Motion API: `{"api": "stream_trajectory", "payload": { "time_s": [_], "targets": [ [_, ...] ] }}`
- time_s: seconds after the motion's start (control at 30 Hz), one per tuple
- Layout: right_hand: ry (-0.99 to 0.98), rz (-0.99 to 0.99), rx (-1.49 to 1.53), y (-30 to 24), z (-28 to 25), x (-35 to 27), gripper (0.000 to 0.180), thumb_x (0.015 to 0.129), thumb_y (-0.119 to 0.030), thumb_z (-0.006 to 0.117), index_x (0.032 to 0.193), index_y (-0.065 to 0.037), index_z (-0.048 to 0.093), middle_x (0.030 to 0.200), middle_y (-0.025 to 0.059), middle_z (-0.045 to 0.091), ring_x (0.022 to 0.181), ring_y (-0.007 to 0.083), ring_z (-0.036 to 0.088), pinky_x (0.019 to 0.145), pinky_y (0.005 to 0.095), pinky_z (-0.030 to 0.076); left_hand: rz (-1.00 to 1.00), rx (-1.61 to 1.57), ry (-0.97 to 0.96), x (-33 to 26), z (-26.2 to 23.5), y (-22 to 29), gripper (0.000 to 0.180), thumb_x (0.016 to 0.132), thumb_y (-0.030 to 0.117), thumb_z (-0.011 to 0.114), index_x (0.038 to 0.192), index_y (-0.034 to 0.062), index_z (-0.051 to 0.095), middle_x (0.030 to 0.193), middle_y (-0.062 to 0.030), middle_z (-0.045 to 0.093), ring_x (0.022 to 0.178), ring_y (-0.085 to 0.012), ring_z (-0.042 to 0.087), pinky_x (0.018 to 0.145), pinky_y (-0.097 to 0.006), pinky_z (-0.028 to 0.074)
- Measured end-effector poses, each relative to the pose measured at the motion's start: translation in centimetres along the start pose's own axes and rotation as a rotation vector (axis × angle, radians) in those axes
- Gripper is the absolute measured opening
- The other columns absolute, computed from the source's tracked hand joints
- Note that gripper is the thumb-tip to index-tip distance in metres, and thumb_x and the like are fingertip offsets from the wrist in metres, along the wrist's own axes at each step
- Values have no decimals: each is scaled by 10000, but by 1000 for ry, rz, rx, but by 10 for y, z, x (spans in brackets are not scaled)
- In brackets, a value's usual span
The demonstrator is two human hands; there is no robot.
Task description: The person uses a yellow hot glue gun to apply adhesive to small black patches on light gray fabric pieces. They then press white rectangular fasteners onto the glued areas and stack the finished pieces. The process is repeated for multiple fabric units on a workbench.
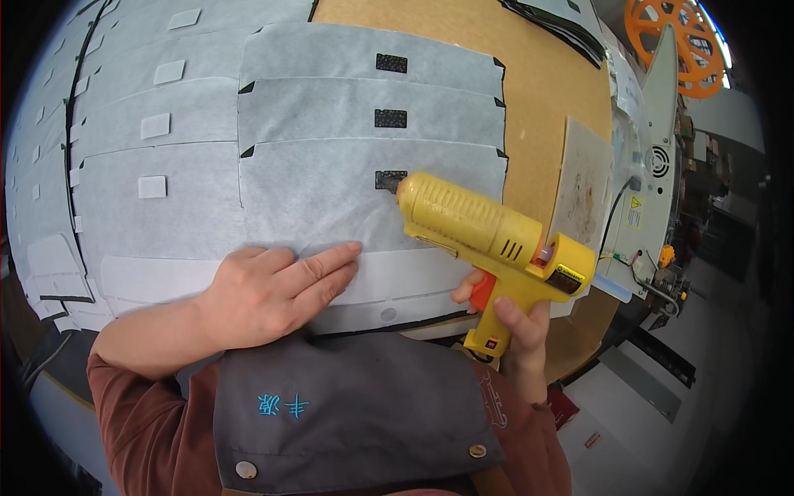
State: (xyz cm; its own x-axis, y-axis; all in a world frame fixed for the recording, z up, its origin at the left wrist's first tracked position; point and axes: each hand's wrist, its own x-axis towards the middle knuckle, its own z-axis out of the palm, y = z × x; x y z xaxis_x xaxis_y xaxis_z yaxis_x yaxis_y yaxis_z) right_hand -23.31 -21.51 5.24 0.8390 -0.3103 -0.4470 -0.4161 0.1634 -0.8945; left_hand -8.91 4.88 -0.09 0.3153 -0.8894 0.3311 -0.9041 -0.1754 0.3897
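My right hand (514,326) grips the handle of a yellow hot glue gun (488,236), one finger on its orange trigger. The gun's nozzle touches a small black patch (389,178) on the nearest grey fabric sheet (322,202). My left hand (269,293) lies flat, fingers together, on the near edge of that sheet and holds nothing. Two more grey sheets lie overlapped behind it, each bearing a black patch (390,118).
A row of grey sheets with white patches (153,187) covers the left of the brown worktable (546,83). A stained white board (583,186) lies at the right edge. A white machine (653,165) and an orange reel (674,41) stand beyond.
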Motion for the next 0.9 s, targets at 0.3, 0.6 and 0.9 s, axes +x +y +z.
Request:
{"api": "stream_trajectory", "payload": {
  "time_s": [0.3,0.6,0.9],
  "targets": [
    [-172,-37,63,9,-20,-10,507,863,-80,591,1323,53,425,1061,191,629,974,248,635,833,330,502,5,10,-1,0,1,1,246,753,136,745,993,95,706,1176,-30,692,509,-73,448,448,-218,404],
    [-96,-80,124,10,-16,-13,530,860,-70,583,1343,45,396,1075,205,618,977,256,631,846,351,504,8,15,8,-1,1,0,243,751,133,748,986,93,706,1174,-33,693,510,-74,449,445,-218,403],
    [111,-26,5,7,-3,-5,661,755,-306,668,1255,84,484,936,193,661,810,247,676,647,279,514,2,-1,8,0,0,0,247,747,129,747,986,89,705,1166,-36,695,507,-76,449,450,-219,406]
  ]
}}
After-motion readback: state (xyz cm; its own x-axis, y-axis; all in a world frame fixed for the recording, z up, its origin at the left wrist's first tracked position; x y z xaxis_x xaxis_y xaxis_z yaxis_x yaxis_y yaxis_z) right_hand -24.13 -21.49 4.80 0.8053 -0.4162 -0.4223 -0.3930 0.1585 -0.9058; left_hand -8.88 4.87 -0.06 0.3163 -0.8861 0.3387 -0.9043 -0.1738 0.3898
